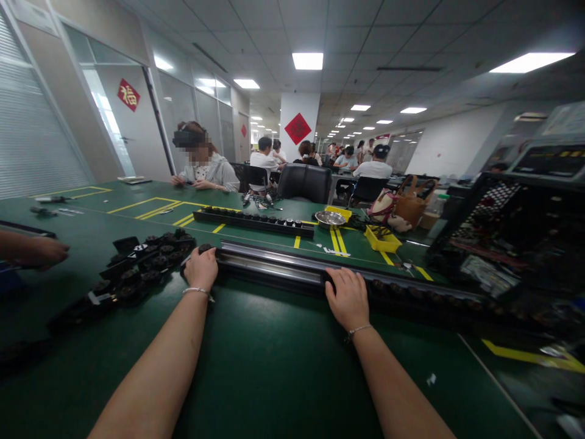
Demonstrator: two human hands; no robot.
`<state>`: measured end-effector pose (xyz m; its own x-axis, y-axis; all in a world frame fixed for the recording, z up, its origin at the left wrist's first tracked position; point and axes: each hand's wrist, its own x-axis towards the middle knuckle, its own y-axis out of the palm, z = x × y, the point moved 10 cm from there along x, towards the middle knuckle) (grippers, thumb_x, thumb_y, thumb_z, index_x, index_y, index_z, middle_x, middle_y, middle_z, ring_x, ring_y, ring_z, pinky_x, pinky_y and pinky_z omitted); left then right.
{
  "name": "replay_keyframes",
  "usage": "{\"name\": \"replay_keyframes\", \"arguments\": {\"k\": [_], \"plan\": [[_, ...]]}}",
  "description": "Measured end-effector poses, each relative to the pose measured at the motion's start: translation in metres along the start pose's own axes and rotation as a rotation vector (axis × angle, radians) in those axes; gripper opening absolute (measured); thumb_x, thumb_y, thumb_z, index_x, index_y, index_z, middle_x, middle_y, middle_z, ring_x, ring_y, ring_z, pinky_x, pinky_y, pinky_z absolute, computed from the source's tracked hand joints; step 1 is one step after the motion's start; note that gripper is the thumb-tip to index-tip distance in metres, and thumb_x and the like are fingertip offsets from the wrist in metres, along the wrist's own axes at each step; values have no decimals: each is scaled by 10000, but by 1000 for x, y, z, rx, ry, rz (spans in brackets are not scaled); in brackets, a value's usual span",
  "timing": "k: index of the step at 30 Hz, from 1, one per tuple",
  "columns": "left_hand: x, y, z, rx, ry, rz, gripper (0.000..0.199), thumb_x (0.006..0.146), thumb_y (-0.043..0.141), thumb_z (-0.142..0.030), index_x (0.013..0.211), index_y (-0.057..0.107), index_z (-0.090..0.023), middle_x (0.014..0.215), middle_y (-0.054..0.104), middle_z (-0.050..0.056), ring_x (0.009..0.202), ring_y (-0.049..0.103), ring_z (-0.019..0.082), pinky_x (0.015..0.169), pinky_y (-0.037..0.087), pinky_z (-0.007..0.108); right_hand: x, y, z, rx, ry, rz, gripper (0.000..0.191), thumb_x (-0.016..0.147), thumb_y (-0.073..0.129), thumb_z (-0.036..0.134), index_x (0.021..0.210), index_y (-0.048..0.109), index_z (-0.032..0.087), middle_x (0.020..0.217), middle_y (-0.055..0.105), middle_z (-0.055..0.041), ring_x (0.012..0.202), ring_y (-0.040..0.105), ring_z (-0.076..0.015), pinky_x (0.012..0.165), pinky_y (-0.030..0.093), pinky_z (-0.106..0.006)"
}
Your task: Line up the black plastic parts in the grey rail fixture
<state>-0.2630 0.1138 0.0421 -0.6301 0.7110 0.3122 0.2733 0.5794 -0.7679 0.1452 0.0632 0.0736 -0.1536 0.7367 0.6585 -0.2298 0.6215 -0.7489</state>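
Note:
A long dark rail (269,266) with a shiny metal channel lies across the green table in front of me. At its left end, my left hand (201,269) is closed round a small black round part (206,249), mostly hidden by the fingers. My right hand (350,297) curls over a black module (327,278) sitting in the rail, its fingers bent against it. From there to the right, a row of similar black modules (411,290) fills the rail. Beside my left hand is a heap of loose black modules (150,268).
A second black rail with modules (256,223) lies farther back. Behind it are a metal bowl (329,217) and a yellow tray (382,239). A co-worker's hand (43,251) is at the left edge; a person (210,167) sits across. A dark open rack (507,225) stands right.

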Motion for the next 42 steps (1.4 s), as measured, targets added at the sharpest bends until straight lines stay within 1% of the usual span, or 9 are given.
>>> {"name": "replay_keyframes", "arguments": {"k": [7, 19, 27, 29, 32, 34, 37, 40, 42], "plan": [[8, 2, 6, -5, 37, 19, 459, 901, 276, -422, 1107, 657, -272, 1308, 482, 108, 1066, 537, 290, 895, 427, 431, 1, 1, 1, -1, 4, 10, 342, 867, 397, 293, 1155, 571, 235, 1107, 638, -47, 1131, 471, -224, 1038, 231, -420], [11, 0, 12, -11, -14, 14, 461, 897, 265, -443, 1106, 651, -303, 1340, 463, 80, 1086, 538, 303, 902, 427, 455, 0, 1, -1, 8, 6, 2, 349, 865, 388, 292, 1156, 571, 234, 1110, 633, -56, 1131, 469, -223, 1037, 229, -421], [21, -6, 26, -16, -44, 49, 514, 884, 259, -478, 1116, 638, -219, 1395, 391, 117, 1162, 476, 346, 966, 375, 495, 0, 1, 0, 1, 7, -5, 339, 863, 415, 286, 1157, 573, 226, 1106, 635, -50, 1134, 472, -219, 1034, 237, -418], [24, -9, 34, -35, -102, 19, 545, 880, 252, -488, 1190, 573, -177, 1389, 394, 142, 1131, 500, 346, 963, 371, 487, -1, 1, 0, 1, 9, -5, 340, 864, 417, 285, 1162, 570, 226, 1110, 633, -48, 1138, 469, -217, 1034, 235, -416], [29, -14, 53, -44, -200, -37, 586, 858, 340, -469, 1314, 419, -109, 1282, 491, 196, 1099, 519, 341, 948, 365, 478, -1, 1, -1, 0, 11, -4, 338, 864, 419, 284, 1161, 570, 229, 1114, 632, -43, 1139, 468, -214, 1038, 230, -412], [33, -18, 60, -6, -195, -83, 588, 831, 417, -435, 1313, 412, -98, 1234, 521, 204, 1149, 471, 341, 956, 340, 475, 0, 2, -1, 2, 13, -2, 335, 863, 421, 286, 1159, 570, 232, 1115, 631, -40, 1137, 469, -213, 1040, 227, -410], [35, -23, 66, 77, -158, -131, 547, 811, 448, -378, 1294, 454, -122, 1318, 459, 147, 1212, 375, 326, 972, 307, 469, 0, 2, -2, 1, 15, 1, 333, 863, 420, 286, 1156, 571, 234, 1116, 633, -40, 1133, 472, -214, 1041, 223, -412], [36, -13, 64, 186, -64, -63, 412, 810, 434, -402, 1109, 631, -199, 1422, 355, 63, 1279, 248, 364, 998, 245, 519, 0, 4, -2, 0, 16, 4, 336, 865, 415, 289, 1158, 569, 232, 1120, 633, -43, 1135, 473, -218, 1044, 218, -419], [34, -8, 61, 218, -13, -31, 370, 797, 456, -426, 999, 688, -222, 1450, 313, 77, 1310, 183, 392, 1006, 208, 555, -1, 4, -3, 4, 20, -2, 343, 864, 415, 290, 1164, 565, 219, 1122, 634, -49, 1140, 472, -219, 1047, 219, -420]]}}
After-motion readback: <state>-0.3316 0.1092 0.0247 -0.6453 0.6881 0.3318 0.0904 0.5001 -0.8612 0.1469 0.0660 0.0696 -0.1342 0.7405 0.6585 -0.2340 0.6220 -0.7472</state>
